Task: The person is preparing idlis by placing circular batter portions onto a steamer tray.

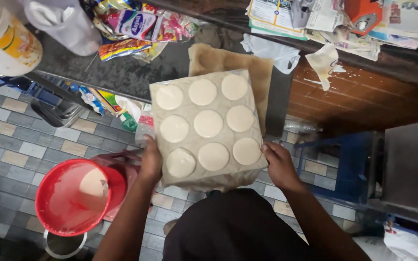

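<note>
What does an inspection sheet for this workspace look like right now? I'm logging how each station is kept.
Surface: dark counter above a grey and tan tiled floor.
Job's things: square cloth-covered board carrying nine pale dough discs, three rows of three.
Clutter: red bucket with pale batter, snack packets, white tub, newspapers, brown cloth under the board.
Grippers: left hand and right hand each grip a near corner of the board.
Cables: nothing seen.
Surroundings: blue stool, brown wooden panel.
</note>
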